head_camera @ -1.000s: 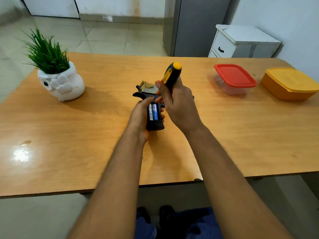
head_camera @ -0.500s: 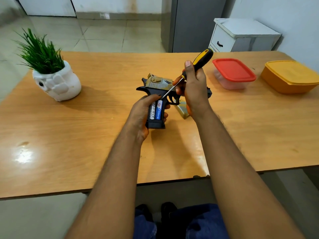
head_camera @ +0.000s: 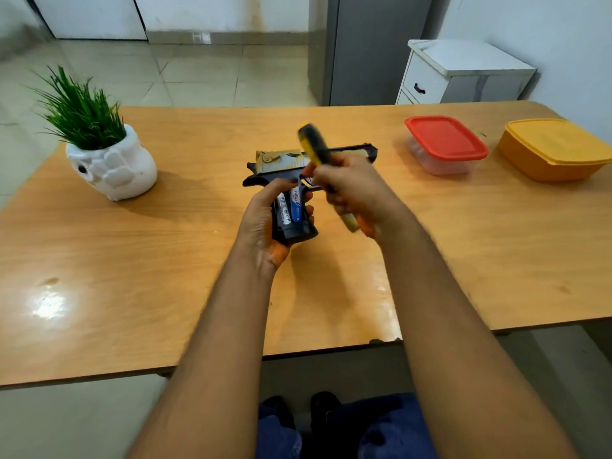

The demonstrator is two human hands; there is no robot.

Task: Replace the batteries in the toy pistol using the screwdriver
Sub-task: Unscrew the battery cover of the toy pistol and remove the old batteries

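On the wooden table (head_camera: 165, 260) we see, from largest to smallest, a yellow-orange lidded tub (head_camera: 556, 150) and a red-lidded box (head_camera: 445, 144) well off to the right, and a white planter (head_camera: 112, 167) of green grass to the left. Between them, near the middle, is the toy pistol (head_camera: 291, 180): its barrel runs left to right, and its grip points back toward us. Our left hand (head_camera: 261, 223) holds that grip, fingers curled round it from the left, with the open compartment facing up and two batteries (head_camera: 291, 207) lying side by side along the grip's length. Our right hand (head_camera: 357, 193) is just beside it on the right, fingers wrapped round the screwdriver (head_camera: 316, 144), whose yellow-and-black handle tilts up and away; the picture is blurred here and the tip is hidden. A gold strip shows under the right palm, perhaps the cover. The batteries lie down and left of the right hand's fingers, which we judge nearer and free-er to pull them.
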